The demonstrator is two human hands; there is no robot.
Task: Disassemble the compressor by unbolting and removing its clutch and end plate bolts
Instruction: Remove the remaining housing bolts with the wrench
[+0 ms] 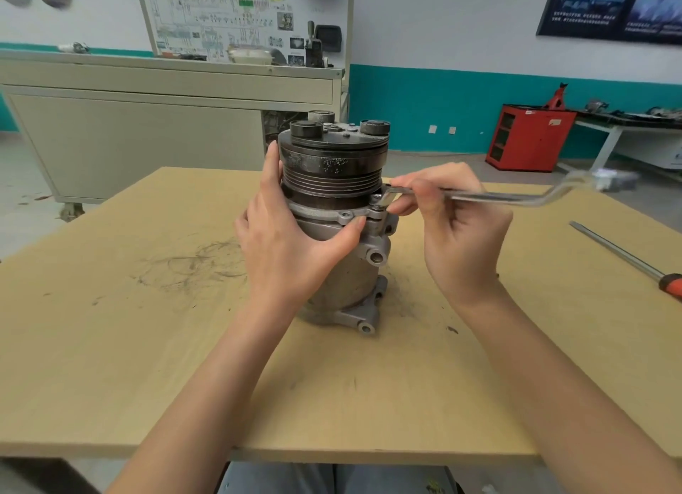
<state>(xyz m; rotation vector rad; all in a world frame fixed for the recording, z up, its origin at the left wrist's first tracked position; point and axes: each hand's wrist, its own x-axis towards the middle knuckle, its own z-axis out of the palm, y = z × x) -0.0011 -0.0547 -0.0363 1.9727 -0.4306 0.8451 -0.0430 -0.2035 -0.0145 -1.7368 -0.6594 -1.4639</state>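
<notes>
A compressor [343, 264] stands upright at the middle of the bench [110, 346], its pulley [332, 172] on top. The left grip [288, 242] holds the compressor's left side; the right grip [457, 227], just to its right, pinches a wrench [498, 197] whose near end sits on a bolt [377, 207] at the flange below the pulley, the handle reaching out to the right. A screwdriver [627, 257] lies near the bench's right edge. Behind the bench, a cabinet [147, 124] stands at left, with a chart board [236, 17] above it, and a tool chest [527, 139] at right, beside a table [605, 139].
</notes>
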